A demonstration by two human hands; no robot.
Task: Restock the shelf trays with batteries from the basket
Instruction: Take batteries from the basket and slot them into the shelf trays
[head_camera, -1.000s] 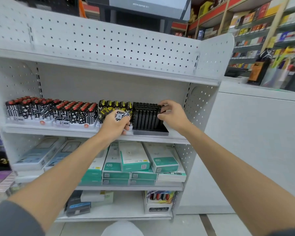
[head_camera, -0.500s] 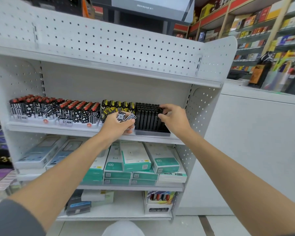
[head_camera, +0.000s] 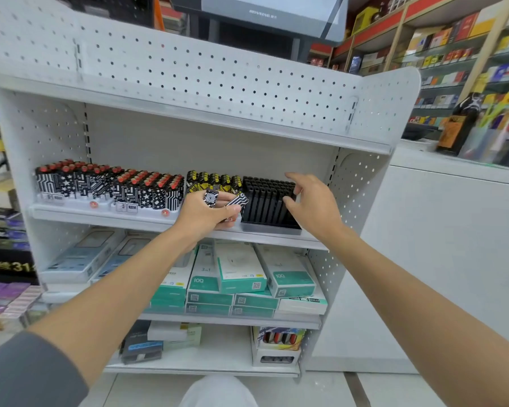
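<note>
My left hand is at the centre of my view, closed round at least two small black-and-white patterned batteries. One stands up between thumb and fingers and another pokes out toward 3 o'clock. There may be more tucked in the palm, but I cannot tell. My right hand is at 3 o'clock of the left one, with fingers spread, relaxed and holding nothing. It is right at the far end of the black tray. I cannot make out whether the thumb touches the black pieces standing in it.

On the middle shelf, the two red-capped trays out at 9 o'clock look packed from front to back. Just at 12 o'clock of my left hand is the yellow-and-black tray. Its back rows are filled, but my hand hides its front. The black tray also looks full across its width. Teal boxes are stacked on the shelf below, at 6 o'clock.

I judge the restock to be well along, since most slots that I can see are occupied. What is left is to seat the pieces in my left hand, probably in whatever gap lies behind that hand. The basket is out of view, so I cannot say how much stock remains.
</note>
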